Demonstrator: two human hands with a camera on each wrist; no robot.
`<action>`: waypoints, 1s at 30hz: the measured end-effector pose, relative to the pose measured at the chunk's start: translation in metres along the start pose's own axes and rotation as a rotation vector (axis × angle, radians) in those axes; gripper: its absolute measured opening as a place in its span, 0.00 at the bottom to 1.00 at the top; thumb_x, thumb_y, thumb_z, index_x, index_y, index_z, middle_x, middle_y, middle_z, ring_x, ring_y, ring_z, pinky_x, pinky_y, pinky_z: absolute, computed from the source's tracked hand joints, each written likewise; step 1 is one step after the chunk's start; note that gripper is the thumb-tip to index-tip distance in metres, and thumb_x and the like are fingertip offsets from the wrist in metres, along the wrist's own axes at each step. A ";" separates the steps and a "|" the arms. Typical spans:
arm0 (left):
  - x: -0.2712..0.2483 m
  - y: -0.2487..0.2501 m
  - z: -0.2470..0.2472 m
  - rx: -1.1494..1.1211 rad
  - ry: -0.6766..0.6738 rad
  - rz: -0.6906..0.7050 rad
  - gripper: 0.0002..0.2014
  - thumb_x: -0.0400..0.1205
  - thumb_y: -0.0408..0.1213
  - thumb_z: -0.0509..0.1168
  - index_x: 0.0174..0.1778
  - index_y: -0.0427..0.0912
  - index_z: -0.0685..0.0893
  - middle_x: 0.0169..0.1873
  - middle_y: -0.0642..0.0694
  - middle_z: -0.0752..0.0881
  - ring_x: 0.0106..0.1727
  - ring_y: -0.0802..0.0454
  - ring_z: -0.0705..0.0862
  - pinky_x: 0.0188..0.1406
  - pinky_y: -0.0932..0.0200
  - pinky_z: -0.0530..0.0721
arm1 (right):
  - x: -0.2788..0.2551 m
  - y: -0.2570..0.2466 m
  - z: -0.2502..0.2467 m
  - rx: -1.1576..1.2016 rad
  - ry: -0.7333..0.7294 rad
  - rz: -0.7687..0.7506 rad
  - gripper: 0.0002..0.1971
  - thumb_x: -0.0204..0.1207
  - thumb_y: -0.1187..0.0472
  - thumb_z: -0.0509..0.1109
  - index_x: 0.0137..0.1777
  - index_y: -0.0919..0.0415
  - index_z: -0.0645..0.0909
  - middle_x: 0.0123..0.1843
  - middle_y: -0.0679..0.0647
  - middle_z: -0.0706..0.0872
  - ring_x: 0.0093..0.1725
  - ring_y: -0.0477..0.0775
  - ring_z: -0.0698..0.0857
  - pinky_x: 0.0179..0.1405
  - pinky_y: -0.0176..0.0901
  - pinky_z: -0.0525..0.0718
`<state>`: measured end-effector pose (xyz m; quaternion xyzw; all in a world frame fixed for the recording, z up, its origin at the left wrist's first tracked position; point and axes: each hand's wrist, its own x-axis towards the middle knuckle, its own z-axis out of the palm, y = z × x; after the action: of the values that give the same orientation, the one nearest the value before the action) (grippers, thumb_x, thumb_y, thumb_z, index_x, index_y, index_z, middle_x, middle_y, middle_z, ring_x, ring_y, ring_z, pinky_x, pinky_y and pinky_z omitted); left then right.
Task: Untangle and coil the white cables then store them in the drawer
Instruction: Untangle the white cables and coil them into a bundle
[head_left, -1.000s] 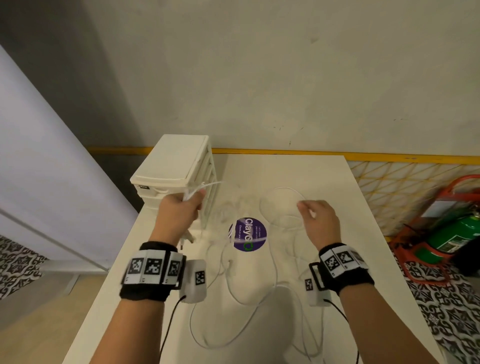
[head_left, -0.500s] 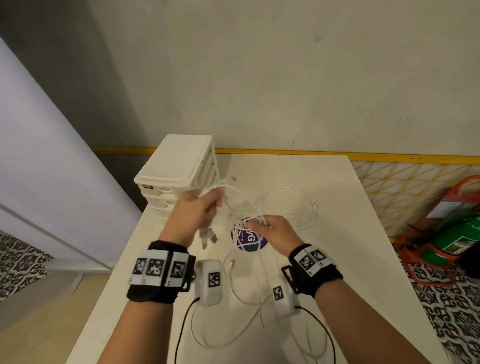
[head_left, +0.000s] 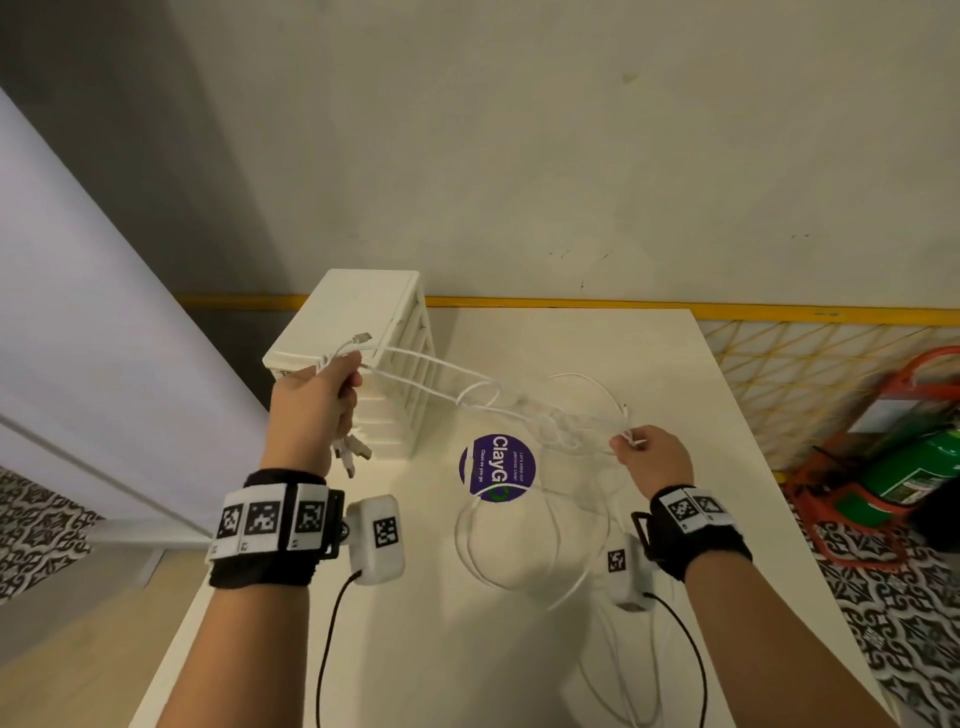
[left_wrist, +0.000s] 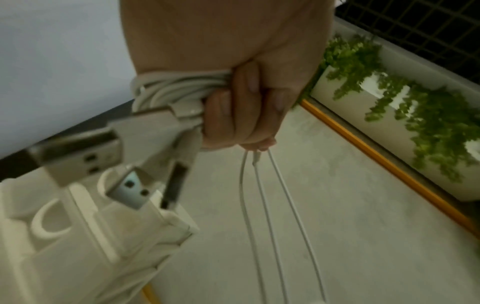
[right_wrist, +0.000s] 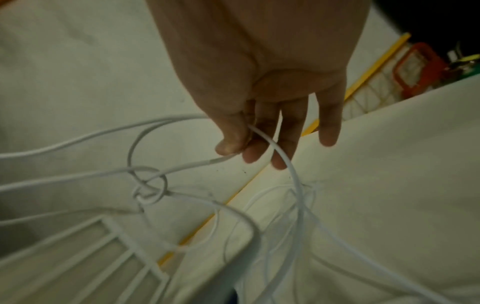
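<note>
My left hand (head_left: 317, 400) grips a bundle of white cables (left_wrist: 176, 90) in its fist beside the white drawer unit (head_left: 363, 332). USB plugs (left_wrist: 85, 156) hang below that fist. Several strands (head_left: 441, 374) stretch across the air to my right hand (head_left: 649, 457), which pinches one white cable (right_wrist: 265, 135) between thumb and forefinger. In the right wrist view a knot (right_wrist: 149, 189) sits in the strands just left of the thumb. More cable loops (head_left: 519, 551) lie on the white table (head_left: 649, 364).
A round purple sticker (head_left: 496, 467) is on the table between my hands. A yellow strip (head_left: 727, 312) runs along the wall behind. A green cylinder in an orange stand (head_left: 904, 467) is on the floor at the right. Green plants (left_wrist: 415, 107) show in the left wrist view.
My right hand has moved right, away from the left, drawing the strands taut between them. My left hand has risen a little beside the drawer unit with its bundle.
</note>
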<state>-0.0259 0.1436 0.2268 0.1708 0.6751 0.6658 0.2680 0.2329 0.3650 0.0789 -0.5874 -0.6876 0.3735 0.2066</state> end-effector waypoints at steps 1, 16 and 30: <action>-0.001 -0.002 0.006 0.016 -0.019 0.000 0.15 0.83 0.38 0.65 0.29 0.42 0.77 0.14 0.55 0.70 0.15 0.60 0.64 0.15 0.68 0.63 | -0.003 0.000 0.000 -0.007 -0.038 0.008 0.18 0.72 0.52 0.74 0.57 0.62 0.81 0.55 0.62 0.86 0.56 0.62 0.83 0.54 0.46 0.77; -0.028 0.003 0.059 0.069 -0.392 0.005 0.18 0.84 0.40 0.63 0.27 0.40 0.79 0.14 0.50 0.64 0.15 0.55 0.56 0.16 0.64 0.53 | -0.064 -0.092 0.046 0.157 -0.531 -0.527 0.21 0.72 0.57 0.75 0.65 0.52 0.79 0.61 0.42 0.82 0.59 0.39 0.80 0.59 0.27 0.72; -0.017 0.003 0.035 -0.181 -0.205 0.027 0.16 0.87 0.44 0.58 0.41 0.38 0.85 0.17 0.51 0.64 0.16 0.58 0.59 0.15 0.66 0.58 | -0.057 -0.073 0.065 0.129 -0.658 -0.325 0.38 0.70 0.48 0.76 0.78 0.53 0.65 0.69 0.48 0.76 0.66 0.46 0.76 0.66 0.38 0.74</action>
<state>0.0079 0.1615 0.2334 0.2222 0.5789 0.7066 0.3409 0.1515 0.2903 0.1017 -0.3050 -0.7765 0.5472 0.0674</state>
